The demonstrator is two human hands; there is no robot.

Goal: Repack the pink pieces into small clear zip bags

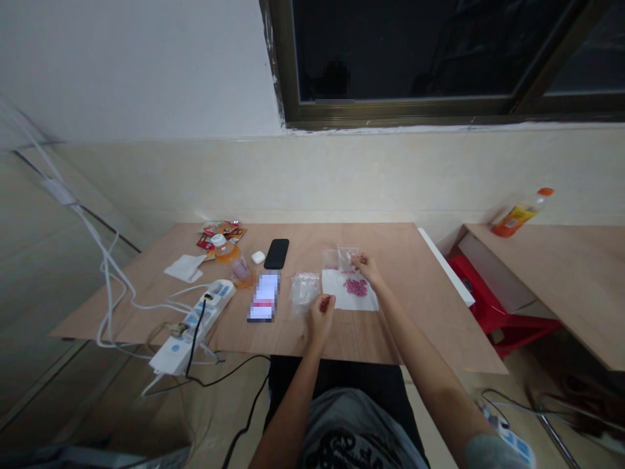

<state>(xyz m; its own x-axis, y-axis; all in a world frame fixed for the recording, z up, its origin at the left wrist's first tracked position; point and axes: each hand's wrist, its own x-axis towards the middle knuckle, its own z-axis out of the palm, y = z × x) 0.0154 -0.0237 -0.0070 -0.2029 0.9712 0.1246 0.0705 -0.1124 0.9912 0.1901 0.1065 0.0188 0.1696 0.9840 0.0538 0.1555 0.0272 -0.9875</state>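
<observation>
My left hand [321, 311] is closed at the near left corner of a white paper sheet [336, 301]. Small dark red pieces that look like beads show between its curled fingers. A loose pile of pinkish-red beads [356, 287] lies on the sheet. Beyond the pile, my right hand [364, 266] has its fingers pinched together at the right edge of a small clear zip bag [347, 256]. Beside that bag lies another small bag [331, 259] with some reddish beads at its bottom. A bundle of clear plastic bags [305, 290] rests left of the sheet.
Left of the bags are a lit phone [264, 296], a black phone [277, 253], a white earphone case [258, 257] and an orange drink bottle [233, 262]. A power strip [195, 332] with cables overhangs the table's left front edge. A red stool [481, 306] stands at right.
</observation>
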